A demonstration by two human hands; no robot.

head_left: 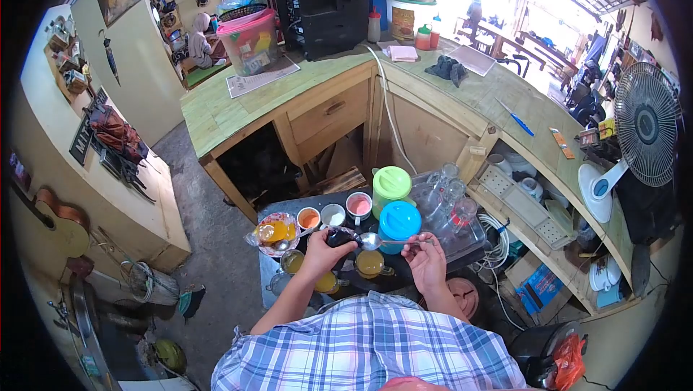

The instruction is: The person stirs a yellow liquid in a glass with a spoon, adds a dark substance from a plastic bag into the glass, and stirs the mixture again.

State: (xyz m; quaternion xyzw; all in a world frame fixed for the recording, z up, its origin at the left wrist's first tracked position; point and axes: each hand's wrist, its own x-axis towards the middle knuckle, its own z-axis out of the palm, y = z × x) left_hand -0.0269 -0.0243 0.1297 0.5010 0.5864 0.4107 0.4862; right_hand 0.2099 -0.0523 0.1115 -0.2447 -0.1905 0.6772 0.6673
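My left hand [328, 254] is closed around a small dark, glossy object [339, 235], whose kind I cannot make out. In my right hand [427, 259] is the thin handle of a metal spoon [370, 241], its bowl beside the dark object. Below the spoon stands a glass mug of yellow drink [369, 267]. More glass mugs of yellow drink [327, 283] sit under my left forearm, partly hidden. Beyond my hands are a blue-lidded jar [400, 220], a green-lidded jar [392, 184], and cups with orange [309, 218], white [333, 215] and pink contents [359, 205].
A plate with a yellow-orange item [276, 231] lies at the left of the low table. Upturned glasses stand on a tray [462, 243] at right. The wooden counter [325, 73] wraps around ahead, with a fan [642, 124] at right and coiled white cable [494, 236] below.
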